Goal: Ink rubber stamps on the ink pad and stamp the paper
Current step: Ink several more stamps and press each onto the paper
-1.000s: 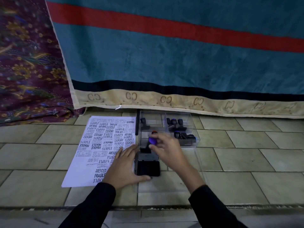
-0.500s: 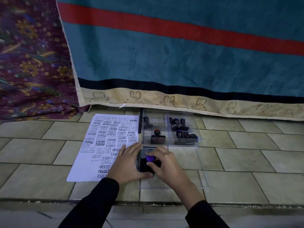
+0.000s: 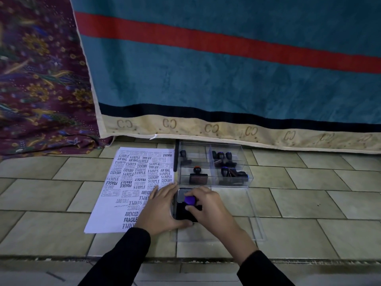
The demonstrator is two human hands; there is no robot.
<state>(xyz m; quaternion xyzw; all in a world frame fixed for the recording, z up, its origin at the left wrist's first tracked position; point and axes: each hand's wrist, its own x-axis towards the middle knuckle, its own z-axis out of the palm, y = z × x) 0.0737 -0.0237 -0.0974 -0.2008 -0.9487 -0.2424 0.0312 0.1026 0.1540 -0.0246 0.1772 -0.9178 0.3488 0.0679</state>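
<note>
A white paper [image 3: 123, 193], covered with black stamped words, lies on the tiled floor. Right of it sits a black ink pad [image 3: 182, 213] with its lid open. My right hand [image 3: 208, 205] pinches a purple-knobbed stamp [image 3: 189, 200] and holds it down on the pad. My left hand [image 3: 162, 207] rests flat, fingers spread, against the pad's left side and over the paper's right edge. Beyond the pad stands a clear compartment box [image 3: 214, 168] holding several more stamps, one with an orange top [image 3: 198, 174].
A clear lid or tray [image 3: 243, 213] lies flat on the floor under and right of the pad. A teal blanket with a red stripe [image 3: 226, 79] hangs behind the box. Patterned maroon cloth [image 3: 41, 89] is heaped at the left. A floor step edge [image 3: 185, 259] runs near me.
My right hand brought the purple stamp back from the box and down onto the ink pad. My left hand stayed beside the pad. The camera shifted slightly.
</note>
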